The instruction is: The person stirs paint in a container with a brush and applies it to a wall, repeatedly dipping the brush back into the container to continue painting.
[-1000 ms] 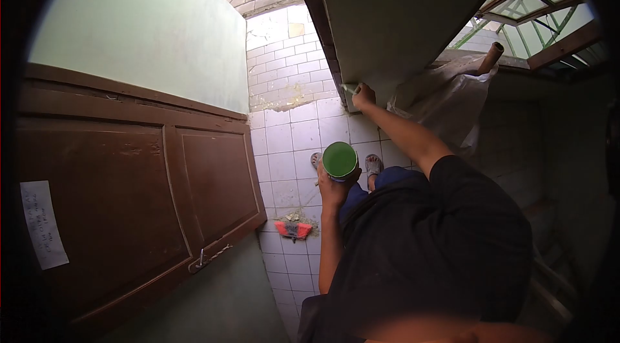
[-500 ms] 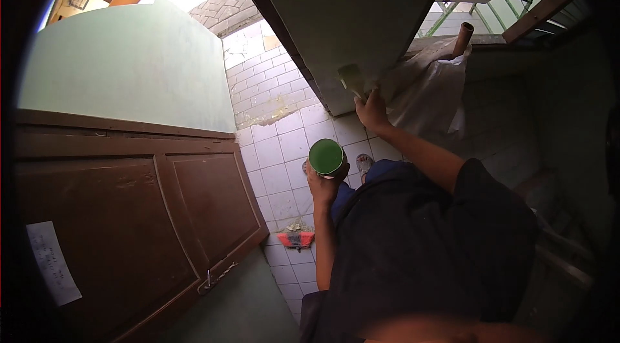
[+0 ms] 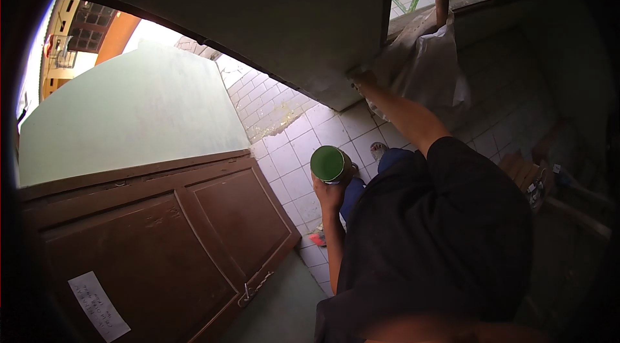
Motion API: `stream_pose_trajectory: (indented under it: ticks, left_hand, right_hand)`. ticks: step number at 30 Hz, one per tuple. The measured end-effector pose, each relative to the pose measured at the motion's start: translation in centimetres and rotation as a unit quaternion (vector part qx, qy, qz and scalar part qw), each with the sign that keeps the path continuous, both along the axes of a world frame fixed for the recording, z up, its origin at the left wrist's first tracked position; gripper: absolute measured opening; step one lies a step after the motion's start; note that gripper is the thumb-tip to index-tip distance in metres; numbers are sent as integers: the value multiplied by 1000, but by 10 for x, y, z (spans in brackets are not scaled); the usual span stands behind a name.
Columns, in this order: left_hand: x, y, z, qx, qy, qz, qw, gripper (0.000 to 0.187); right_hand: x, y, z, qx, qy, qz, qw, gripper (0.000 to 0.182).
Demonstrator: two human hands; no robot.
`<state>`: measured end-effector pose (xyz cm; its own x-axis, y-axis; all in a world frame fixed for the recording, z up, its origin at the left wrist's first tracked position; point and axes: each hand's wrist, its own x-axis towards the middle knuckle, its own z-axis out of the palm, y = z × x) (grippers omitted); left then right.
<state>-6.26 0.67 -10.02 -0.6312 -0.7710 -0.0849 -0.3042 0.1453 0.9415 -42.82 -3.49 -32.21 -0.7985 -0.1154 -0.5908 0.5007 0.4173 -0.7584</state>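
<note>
A person's left hand (image 3: 330, 193) wraps around a round container with a green surface at its top (image 3: 327, 163), holding it above a floor of pale square tiles (image 3: 299, 180). The right hand (image 3: 365, 80), at the end of an outstretched arm, closes narrowly on a small, brush-like tool (image 3: 353, 74) against the lower part of a dark grey-green wall (image 3: 290, 40); shadow hides the tool's exact shape and how the fingers sit on it.

The container rests in the left hand's grip, well apart from the right hand and nearer the person's body. Just beside the right forearm, a crumpled, translucent whitish sheet (image 3: 426, 72) hangs below a window opening, with a brown tube (image 3: 442, 9) standing up from it.

At left, a brown panelled wooden door (image 3: 129, 246) bears a white paper note with handwriting (image 3: 99, 306) and a metal latch (image 3: 246, 291). Beside the left forearm, a red object (image 3: 318, 238) lies on the tiles, partly hidden by the arm. A sandalled foot (image 3: 378, 149) shows between the hands and the blue trousers (image 3: 394, 158).
</note>
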Motion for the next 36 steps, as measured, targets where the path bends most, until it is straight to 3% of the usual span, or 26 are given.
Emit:
stream_pose_trajectory:
  ticks: [1,3,5,7,9,10,11,13,17,19,23,26,29,31,34,36]
  left_hand:
    - [0,1,0,16,-8,1,1000,52]
    - [-1,0,-1,32,-17,1,999,53]
    - [-3,-1,-2,70,-6,-3,998,53]
    - [-4,-5,-15,36,-13,-16,999,52]
    - [-11,-7,-19,1,-15,-29,999,53]
    - [-16,-7,-15,-10,-7,-27,1000,54]
    - [-19,-6,-10,-22,1,-26,999,54]
    - [-24,-5,-4,-6,-5,-35,999,53]
    - [-27,-8,1,-30,-21,-52,998,54]
    - [-25,-7,4,-19,-21,-44,999,55]
    - [-20,-4,-1,16,-13,-33,999,56]
    - [-28,-9,-9,46,3,-41,998,57]
    - [-36,-12,-10,26,-14,-72,997,56]
    - [-45,-16,-11,5,-26,-96,995,56]
    - [-58,-21,-15,32,-13,-103,994,60]
    - [-61,-19,-11,24,-19,-116,993,61]
  right_hand:
    - [5,-3,1,0,-1,-3,1000,25]
    - [17,-5,2,116,130,48,984,29]
    - [37,9,29,63,179,70,979,28]
    - [67,27,57,11,225,90,970,27]
    - [86,39,75,-23,173,183,967,26]
    - [83,26,4,23,168,196,966,25]
    - [71,24,8,23,167,192,967,25]
    - [48,19,18,-33,-91,125,987,21]
    - [-1,18,-6,-76,-131,2,988,19]
    - [-19,18,2,-63,-53,-27,996,20]
    - [-23,12,19,-64,-17,-55,996,24]
    - [6,22,98,-31,10,-16,999,31]
    - [31,42,160,-82,19,10,996,34]
    - [46,54,176,-125,269,92,951,33]
    - [67,72,202,-174,219,155,947,31]
    - [62,73,182,-140,186,185,955,31]
